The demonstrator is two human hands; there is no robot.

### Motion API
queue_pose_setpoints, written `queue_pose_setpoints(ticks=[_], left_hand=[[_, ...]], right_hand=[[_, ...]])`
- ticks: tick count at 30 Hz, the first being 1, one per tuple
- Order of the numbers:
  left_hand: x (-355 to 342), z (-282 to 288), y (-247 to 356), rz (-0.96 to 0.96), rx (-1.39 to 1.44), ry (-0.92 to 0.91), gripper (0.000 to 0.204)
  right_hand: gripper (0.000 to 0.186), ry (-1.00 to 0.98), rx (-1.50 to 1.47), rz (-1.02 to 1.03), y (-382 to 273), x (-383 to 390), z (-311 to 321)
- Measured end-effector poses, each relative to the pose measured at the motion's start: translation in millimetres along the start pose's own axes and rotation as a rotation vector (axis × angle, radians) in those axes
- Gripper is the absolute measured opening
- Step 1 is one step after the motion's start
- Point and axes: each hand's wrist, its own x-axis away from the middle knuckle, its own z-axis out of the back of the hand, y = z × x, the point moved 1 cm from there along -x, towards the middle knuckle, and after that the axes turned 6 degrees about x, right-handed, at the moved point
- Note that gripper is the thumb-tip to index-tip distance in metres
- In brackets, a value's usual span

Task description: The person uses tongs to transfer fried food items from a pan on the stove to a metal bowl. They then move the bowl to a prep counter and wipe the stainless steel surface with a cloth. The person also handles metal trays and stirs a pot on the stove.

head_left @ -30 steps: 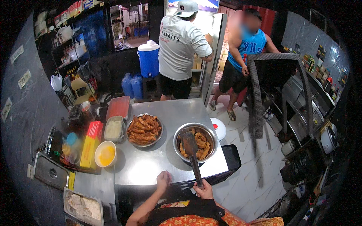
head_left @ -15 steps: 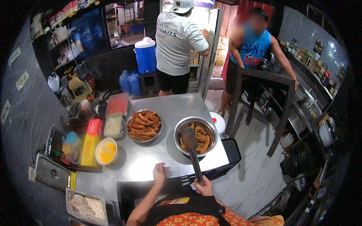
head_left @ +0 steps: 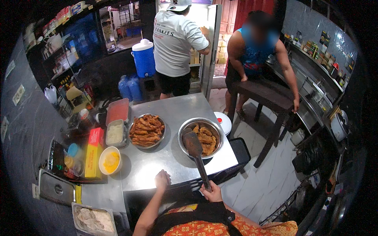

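My right hand (head_left: 212, 192) grips the handle of a dark, broad-bladed spatula (head_left: 191, 143), near the handle's lower end. Its blade reaches over the near left part of a steel bowl (head_left: 182, 131) holding browned, breaded pieces (head_left: 206, 137). Whether the blade touches the food, I cannot tell. At the near edge of the steel table (head_left: 145, 173), my left hand (head_left: 162, 180) rests with its fingers curled together and nothing in them. Beyond it stands another metal bowl (head_left: 146, 147), heaped with reddish-brown fried pieces (head_left: 147, 129).
Left on the table are a white bowl of yellow mixture (head_left: 110, 160), a yellow-red box (head_left: 93, 153) and lidded tubs (head_left: 116, 133). A tray of pale floury food (head_left: 93, 219) sits near left. One person (head_left: 173, 43) faces an open fridge; another (head_left: 258, 51) holds a dark woven table (head_left: 267, 94).
The person at right has tipped the woven table's top down, more level. My left hand's fingers have curled in. The spatula stays over the bowl, while the whole view shifts slightly.
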Motion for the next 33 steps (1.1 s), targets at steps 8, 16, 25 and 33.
queue_pose_setpoints(ticks=[8,16,25,33], left_hand=[[-20,31,-35,-0.201,-0.180,0.094,0.039],[18,4,-12,-0.033,0.018,0.075,0.033],[193,92,0,0.168,0.036,0.002,0.028],[462,193,-11,0.215,0.510,0.771,0.029]], right_hand=[[0.015,-0.047,-0.047,0.009,-1,-3,-11],[0.024,-0.076,-0.175,-0.006,11,-7,15],[0.027,-0.535,-0.086,-0.051,30,-52,-10],[0.034,-0.763,-0.054,0.124,16,-19,-61]])
